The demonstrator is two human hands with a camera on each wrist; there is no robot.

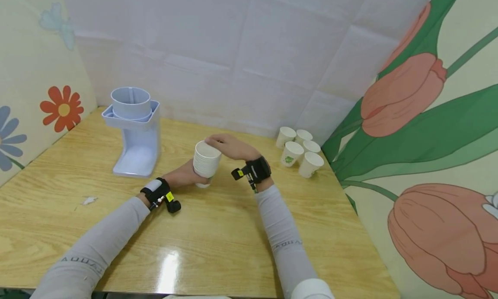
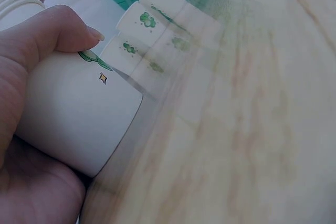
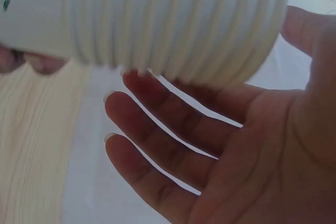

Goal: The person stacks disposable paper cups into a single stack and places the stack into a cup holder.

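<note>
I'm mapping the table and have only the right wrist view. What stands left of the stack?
Observer: A pale blue stand is on that side of the stack.
Operator: And on the other side?
Observer: A cluster of white cups stands there, near the wall.
Operator: I see some green print on the stack. Any other mark?
Observer: Yes, the left wrist view shows a small four-pointed star printed on its lower part.
</note>
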